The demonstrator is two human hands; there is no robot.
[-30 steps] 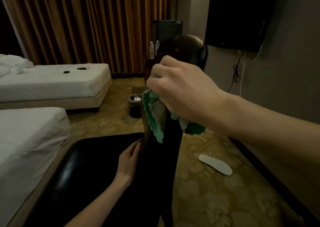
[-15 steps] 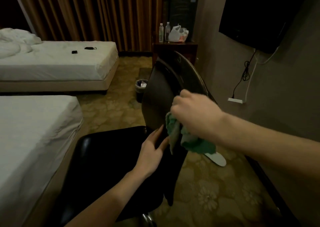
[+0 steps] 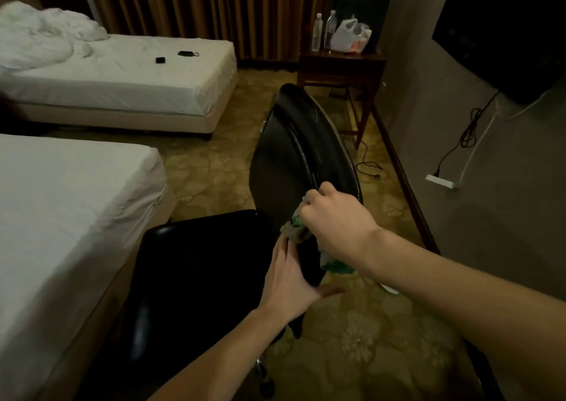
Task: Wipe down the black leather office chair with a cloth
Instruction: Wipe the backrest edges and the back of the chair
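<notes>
The black leather office chair (image 3: pixel 288 143) stands in front of me, its backrest seen edge-on and its glossy seat (image 3: pixel 196 266) to the left. My right hand (image 3: pixel 333 216) grips a bunched green cloth (image 3: pixel 295 230) and presses it against the lower edge of the backrest. Part of the cloth hangs below my wrist. My left hand (image 3: pixel 291 281) holds the base of the backrest, fingers flat on the front side and thumb spread to the right behind it.
Two white beds (image 3: pixel 76 216) stand on the left, close to the seat. A wooden side table (image 3: pixel 340 69) with bottles and a plastic bag is at the back. The wall (image 3: pixel 459 186) with a power strip and cables is on the right. A white slipper lies on the carpet.
My right hand has slid the cloth down the backrest edge from the top to near the bottom. My view has tilted downward. My left hand stays at the backrest base, its thumb spreading behind it.
</notes>
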